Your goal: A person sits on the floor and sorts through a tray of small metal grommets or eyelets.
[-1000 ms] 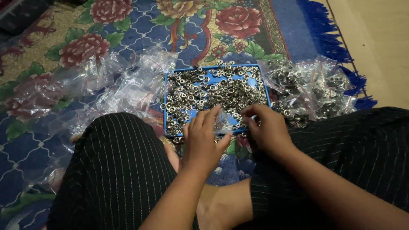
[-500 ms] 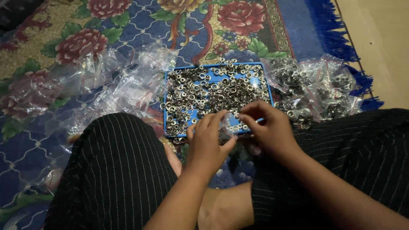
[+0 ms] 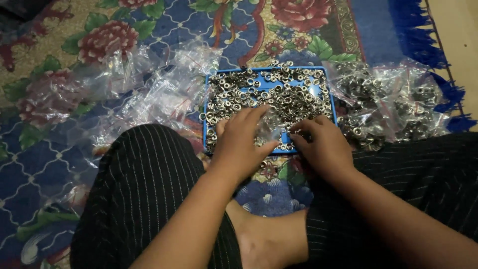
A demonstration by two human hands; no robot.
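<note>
Metal rings [image 3: 279,97] fill the blue tray [image 3: 205,107]; since earlier, both hands shifted slightly: left hand [image 3: 241,144] grasps a small clear bag [image 3: 268,128], right hand [image 3: 321,147] at three o'clock pinches rings.

Floral carpet [image 3: 149,20] bears blue tray [image 3: 269,82], bags [image 3: 164,94].

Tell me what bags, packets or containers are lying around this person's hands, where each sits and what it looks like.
Small clear bag: between the left hand and right hand, over the tray's near edge.
Blue tray: flat rectangle on the rug, covered in small silver metal rings.
Filled bags: right of the tray, clear plastic packed with silver rings.
Empty bags: left of the tray, a crumpled clear heap.
</note>
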